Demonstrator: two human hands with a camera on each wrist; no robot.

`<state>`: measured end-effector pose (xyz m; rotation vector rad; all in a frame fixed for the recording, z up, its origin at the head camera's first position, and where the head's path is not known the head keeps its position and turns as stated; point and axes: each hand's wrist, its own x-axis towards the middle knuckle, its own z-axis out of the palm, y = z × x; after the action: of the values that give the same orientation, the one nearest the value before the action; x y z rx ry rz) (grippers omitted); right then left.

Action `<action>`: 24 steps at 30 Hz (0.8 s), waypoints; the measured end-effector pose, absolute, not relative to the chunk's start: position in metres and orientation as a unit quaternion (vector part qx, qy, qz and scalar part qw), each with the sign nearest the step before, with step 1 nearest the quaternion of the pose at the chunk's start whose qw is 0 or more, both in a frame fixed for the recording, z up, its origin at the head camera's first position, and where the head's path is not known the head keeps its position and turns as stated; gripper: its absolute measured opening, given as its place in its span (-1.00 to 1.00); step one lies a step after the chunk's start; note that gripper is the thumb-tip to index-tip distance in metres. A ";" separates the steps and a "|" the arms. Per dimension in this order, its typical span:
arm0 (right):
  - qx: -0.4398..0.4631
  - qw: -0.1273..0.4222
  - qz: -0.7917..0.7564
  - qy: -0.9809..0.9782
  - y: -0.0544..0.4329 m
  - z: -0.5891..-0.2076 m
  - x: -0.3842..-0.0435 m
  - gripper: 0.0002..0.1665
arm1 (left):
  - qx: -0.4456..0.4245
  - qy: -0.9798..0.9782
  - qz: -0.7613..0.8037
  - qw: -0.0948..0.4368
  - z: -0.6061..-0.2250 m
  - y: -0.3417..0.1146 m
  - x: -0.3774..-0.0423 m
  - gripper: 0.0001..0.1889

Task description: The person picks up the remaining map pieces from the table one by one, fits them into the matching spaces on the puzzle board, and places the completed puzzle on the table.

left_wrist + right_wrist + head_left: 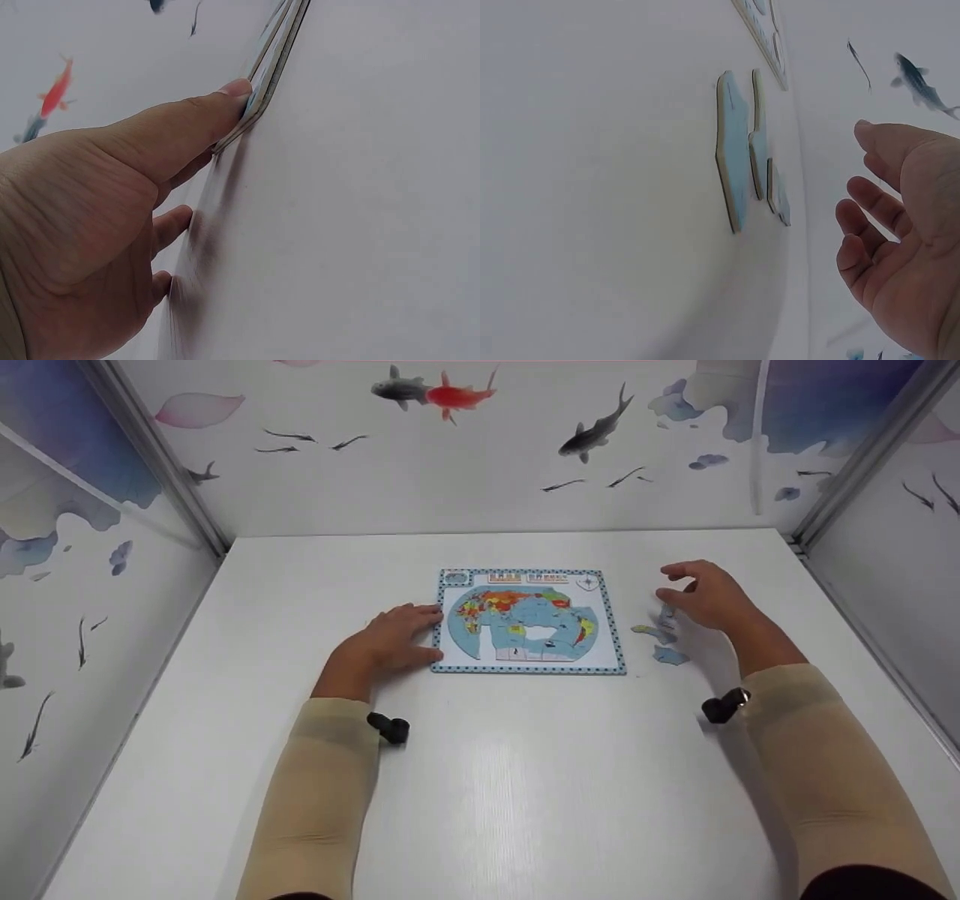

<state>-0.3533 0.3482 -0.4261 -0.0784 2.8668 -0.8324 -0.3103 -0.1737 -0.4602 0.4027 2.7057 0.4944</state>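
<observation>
A world map jigsaw puzzle with a blue dotted border lies flat on the table, with white gaps among its fitted pieces. My left hand rests at its left edge; in the left wrist view the thumb lies on the board's corner. To the right of the board, my right hand hovers above some loose pieces, its thumb and fingers apart and nothing between them. The right wrist view shows a large blue piece, a narrow piece and a smaller piece lying on the table below that hand.
The white table is enclosed by upright panels at the back and both sides, printed with fish and petals. A dark camera is strapped at the left wrist, and another camera at the right.
</observation>
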 end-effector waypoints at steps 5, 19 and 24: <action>-0.025 0.090 -0.275 0.957 0.361 -0.433 -0.349 -0.18 | 0.136 0.959 0.177 0.176 -0.462 -0.173 -0.309 -0.16; 0.005 0.172 -0.269 0.948 0.379 -0.448 -0.351 -0.03 | 0.137 0.960 0.168 0.177 -0.461 -0.172 -0.312 -0.15; 0.007 0.181 -0.262 0.948 0.377 -0.450 -0.351 -0.04 | 0.138 0.959 0.170 0.177 -0.461 -0.171 -0.311 -0.16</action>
<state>-0.3505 0.3770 -0.4497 0.0184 2.6769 -0.7397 -0.3107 -0.1711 -0.4608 0.3912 2.7150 0.4815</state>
